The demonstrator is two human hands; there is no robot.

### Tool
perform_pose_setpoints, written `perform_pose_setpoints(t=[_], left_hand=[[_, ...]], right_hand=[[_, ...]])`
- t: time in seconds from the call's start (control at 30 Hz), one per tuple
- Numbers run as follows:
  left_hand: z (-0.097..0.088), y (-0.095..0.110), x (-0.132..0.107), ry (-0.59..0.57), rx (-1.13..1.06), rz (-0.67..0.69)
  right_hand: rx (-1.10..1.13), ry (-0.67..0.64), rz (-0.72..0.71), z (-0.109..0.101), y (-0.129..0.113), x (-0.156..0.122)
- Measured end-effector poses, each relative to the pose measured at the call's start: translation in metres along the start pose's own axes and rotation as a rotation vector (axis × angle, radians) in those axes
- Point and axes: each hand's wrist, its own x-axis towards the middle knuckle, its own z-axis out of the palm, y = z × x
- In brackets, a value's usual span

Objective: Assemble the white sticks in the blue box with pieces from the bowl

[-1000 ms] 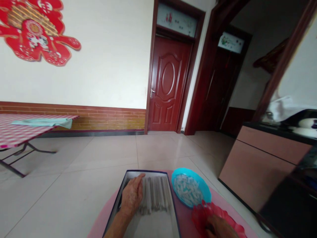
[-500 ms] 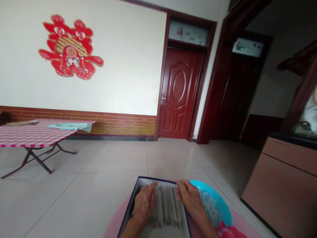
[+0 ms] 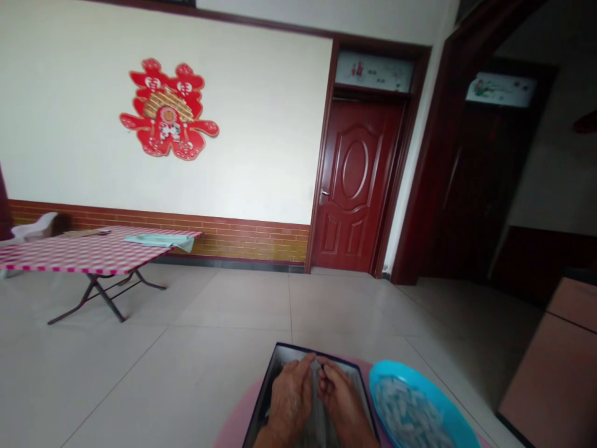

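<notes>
A dark-rimmed box (image 3: pixel 275 379) lies on a pink round table (image 3: pixel 233 429) at the bottom of the view, holding rows of grey stick-like pieces. Both hands rest inside it, side by side and touching. My left hand (image 3: pixel 291 395) lies with its fingers together over the pieces, fingertips at the far end. My right hand (image 3: pixel 338 398) is beside it, fingers curled and pinched near a small dark piece at the far end of the box. What the fingers hold is hidden.
A blue bowl (image 3: pixel 410 407) of small white pieces stands right of the box. A folding table (image 3: pixel 84 252) with a red checked cloth stands at the left by the wall. A dark red door (image 3: pixel 357 186) is ahead and a cabinet (image 3: pixel 559 361) at the right. Tiled floor lies between.
The view has swung to the left and up. My right hand came from the red dish at the right into the box, and now both hands have closed together at the box's middle.
</notes>
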Motion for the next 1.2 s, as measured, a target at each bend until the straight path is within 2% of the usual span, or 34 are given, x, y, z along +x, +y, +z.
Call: perform_pose_setpoints(t=[0.2,0.37,0.87,1.1,1.2], left_hand=[[-0.008,0.010,0.004,-0.082,-0.032,-0.112],[-0.008,0.011,0.002,-0.062,-0.034,-0.061],[-0.005,0.010,-0.001,-0.125,-0.045,-0.029],[-0.005,0.011,0.001,-0.142,-0.070,-0.098],[-0.006,0.013,0.003,-0.079,-0.078,-0.053]], right_hand=[[0.051,0.016,0.023,0.008,-0.005,-0.005],[-0.027,0.062,-0.035,0.007,-0.008,-0.007],[-0.386,0.014,-0.201,0.007,-0.015,-0.012],[-0.373,0.044,-0.189,0.003,-0.016,-0.012],[-0.382,0.047,-0.199,0.000,-0.014,-0.012]])
